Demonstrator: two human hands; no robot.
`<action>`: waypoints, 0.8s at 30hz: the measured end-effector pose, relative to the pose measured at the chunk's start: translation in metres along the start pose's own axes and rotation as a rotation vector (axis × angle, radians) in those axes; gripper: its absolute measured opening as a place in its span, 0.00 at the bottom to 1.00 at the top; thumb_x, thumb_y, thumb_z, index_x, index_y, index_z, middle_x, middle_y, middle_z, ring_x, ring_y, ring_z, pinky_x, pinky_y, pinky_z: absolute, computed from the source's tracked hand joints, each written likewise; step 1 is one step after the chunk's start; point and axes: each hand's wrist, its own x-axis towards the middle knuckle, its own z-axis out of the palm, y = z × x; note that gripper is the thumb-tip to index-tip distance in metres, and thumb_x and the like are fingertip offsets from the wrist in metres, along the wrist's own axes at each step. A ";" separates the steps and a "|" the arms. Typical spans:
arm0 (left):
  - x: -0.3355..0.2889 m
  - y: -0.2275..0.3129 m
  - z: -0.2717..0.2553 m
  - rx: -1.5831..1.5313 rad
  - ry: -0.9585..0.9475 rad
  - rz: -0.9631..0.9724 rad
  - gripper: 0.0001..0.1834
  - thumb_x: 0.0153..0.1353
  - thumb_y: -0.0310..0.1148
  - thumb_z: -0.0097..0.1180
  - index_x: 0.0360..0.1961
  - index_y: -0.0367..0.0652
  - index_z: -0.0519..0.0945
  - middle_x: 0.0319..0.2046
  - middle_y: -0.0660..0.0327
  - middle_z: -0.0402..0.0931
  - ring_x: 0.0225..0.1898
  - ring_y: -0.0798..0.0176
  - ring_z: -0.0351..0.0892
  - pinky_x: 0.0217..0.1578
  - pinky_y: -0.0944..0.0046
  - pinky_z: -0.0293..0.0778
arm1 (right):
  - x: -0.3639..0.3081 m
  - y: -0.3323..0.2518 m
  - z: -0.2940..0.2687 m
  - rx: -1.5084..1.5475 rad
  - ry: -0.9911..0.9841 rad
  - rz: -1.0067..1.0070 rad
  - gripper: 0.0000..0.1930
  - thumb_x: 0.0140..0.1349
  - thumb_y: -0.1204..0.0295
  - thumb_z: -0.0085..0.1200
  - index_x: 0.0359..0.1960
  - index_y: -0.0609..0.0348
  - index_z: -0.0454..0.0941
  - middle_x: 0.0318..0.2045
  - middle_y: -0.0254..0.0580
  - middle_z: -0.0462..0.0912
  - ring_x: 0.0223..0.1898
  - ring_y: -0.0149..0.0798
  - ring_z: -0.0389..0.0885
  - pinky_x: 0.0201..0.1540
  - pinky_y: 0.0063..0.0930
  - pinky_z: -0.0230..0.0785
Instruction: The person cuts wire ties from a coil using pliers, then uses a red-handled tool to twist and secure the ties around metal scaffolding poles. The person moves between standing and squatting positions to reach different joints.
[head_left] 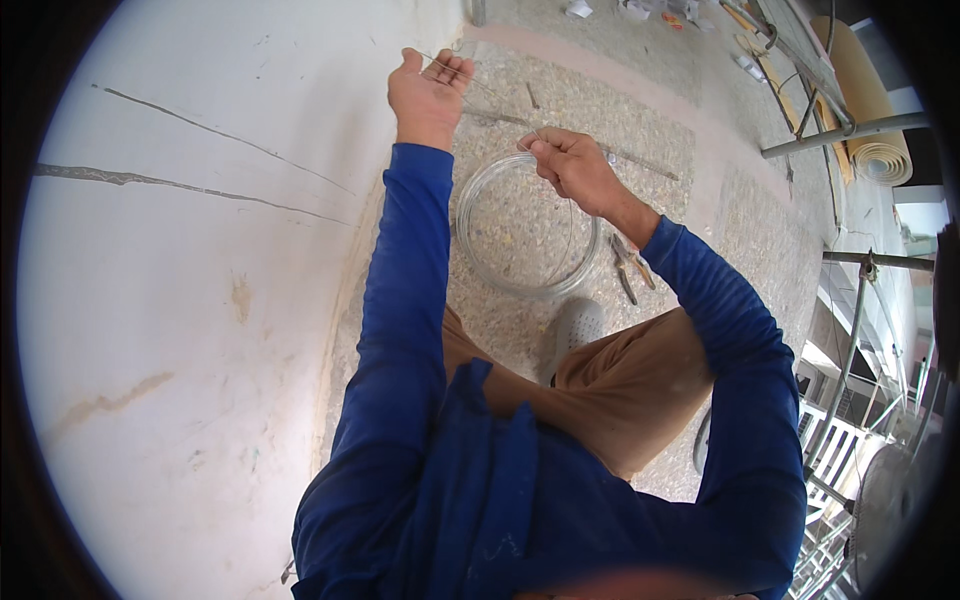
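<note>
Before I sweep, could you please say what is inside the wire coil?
Inside the wire coil, speckled floor and a thin strand show; whatever the right hand covers at upper right is hidden.

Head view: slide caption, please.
Bare left hand open, bare right hand pinching thin grey wire, near a round silvery wire coil.

The speckled, terrazzo-like floor (745,250) carries 1 coil of silvery wire (466,235), 1 pair of pliers (623,262) just beside it, 1 long thin rod (645,168) and scattered pale scraps (578,8).
</note>
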 end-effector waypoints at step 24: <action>-0.014 -0.092 -0.069 0.246 -0.011 -0.150 0.11 0.76 0.31 0.44 0.31 0.49 0.66 0.21 0.70 0.53 0.20 0.68 0.49 0.20 0.64 0.49 | -0.057 0.262 -0.123 -0.985 0.017 0.202 0.22 0.59 0.58 0.69 0.49 0.59 0.84 0.42 0.49 0.88 0.49 0.58 0.86 0.52 0.49 0.81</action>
